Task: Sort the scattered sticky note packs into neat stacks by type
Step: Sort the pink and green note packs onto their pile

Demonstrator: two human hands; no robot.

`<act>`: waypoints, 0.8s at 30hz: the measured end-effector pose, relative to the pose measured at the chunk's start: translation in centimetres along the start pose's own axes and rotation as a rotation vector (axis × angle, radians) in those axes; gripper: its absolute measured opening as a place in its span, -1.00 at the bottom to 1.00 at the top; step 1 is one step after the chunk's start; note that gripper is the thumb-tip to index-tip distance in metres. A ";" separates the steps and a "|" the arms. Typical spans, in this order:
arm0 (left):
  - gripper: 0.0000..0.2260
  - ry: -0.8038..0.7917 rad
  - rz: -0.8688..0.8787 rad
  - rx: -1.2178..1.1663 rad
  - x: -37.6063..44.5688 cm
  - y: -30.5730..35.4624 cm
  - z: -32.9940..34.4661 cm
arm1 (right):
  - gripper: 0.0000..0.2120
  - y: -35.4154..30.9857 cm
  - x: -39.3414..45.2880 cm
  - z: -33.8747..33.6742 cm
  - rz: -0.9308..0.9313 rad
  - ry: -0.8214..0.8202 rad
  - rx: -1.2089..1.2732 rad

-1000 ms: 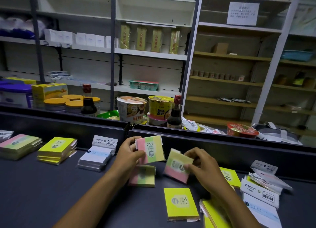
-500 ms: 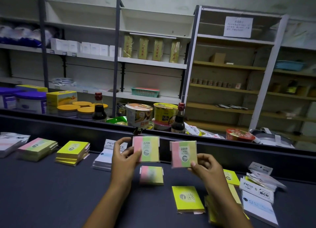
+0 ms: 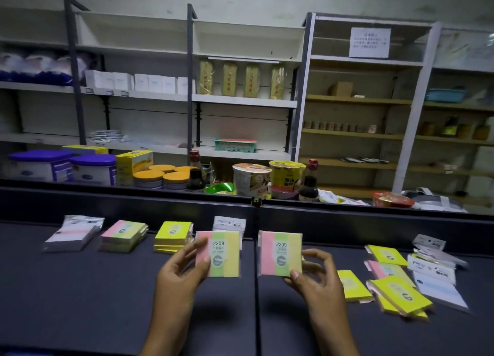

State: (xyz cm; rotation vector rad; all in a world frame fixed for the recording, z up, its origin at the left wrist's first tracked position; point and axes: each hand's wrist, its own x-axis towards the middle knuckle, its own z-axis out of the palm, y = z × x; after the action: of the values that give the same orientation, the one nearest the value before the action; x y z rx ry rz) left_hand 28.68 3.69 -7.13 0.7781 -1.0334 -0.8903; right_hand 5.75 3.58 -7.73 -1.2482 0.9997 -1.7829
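Dark counter [image 3: 80, 302] up close, and both hands are busy: left hand [image 3: 181, 273] pinches one striped pack [image 3: 222, 254], right hand [image 3: 312, 275] pinches its twin [image 3: 280, 253], both held upright above the surface. Farther back left waits the matching striped stack [image 3: 123, 235], just beside the yellow stack [image 3: 172, 235]. Risk: thin fingertip grips could slip, or a careless drop could knock either stack askew.
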 end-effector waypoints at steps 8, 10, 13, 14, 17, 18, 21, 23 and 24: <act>-0.58 -0.080 0.049 0.069 -0.8 3.8 -10.0 | -0.63 -0.2 -4.7 7.8 -0.060 -0.073 -0.056; -0.56 -0.098 0.048 0.091 -0.7 4.6 -11.8 | -0.63 -0.2 -5.3 9.2 -0.056 -0.083 -0.056; -0.50 -0.137 0.034 0.114 -0.6 5.6 -14.0 | -0.64 -0.3 -5.7 11.1 -0.045 -0.113 -0.061; -0.47 -0.143 0.035 0.122 -0.6 5.8 -14.6 | -0.64 -0.3 -5.7 11.7 -0.043 -0.131 -0.054; -0.43 -0.118 0.043 0.148 -0.6 6.4 -15.9 | -0.64 -0.4 -5.2 13.7 -0.031 -0.194 -0.042; -0.44 -0.106 0.048 0.156 -0.6 6.6 -16.3 | -0.64 -0.4 -5.0 14.3 -0.027 -0.207 -0.037; -0.45 -0.090 0.079 0.173 0.4 7.5 -17.5 | -0.64 -0.3 -4.3 16.3 -0.040 -0.232 -0.045; -0.45 -0.093 0.091 0.200 1.6 8.0 -18.5 | -0.65 0.1 -3.9 17.7 -0.044 -0.238 -0.047; -0.45 -0.098 0.092 0.210 2.2 8.2 -19.1 | -0.65 0.3 -3.7 18.3 -0.043 -0.239 -0.050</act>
State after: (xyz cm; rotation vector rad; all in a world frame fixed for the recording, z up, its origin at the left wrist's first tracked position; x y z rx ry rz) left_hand 49.12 7.61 -5.35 0.8613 -1.2536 -0.7545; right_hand 24.31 3.36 -5.25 -1.4846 0.8914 -1.6030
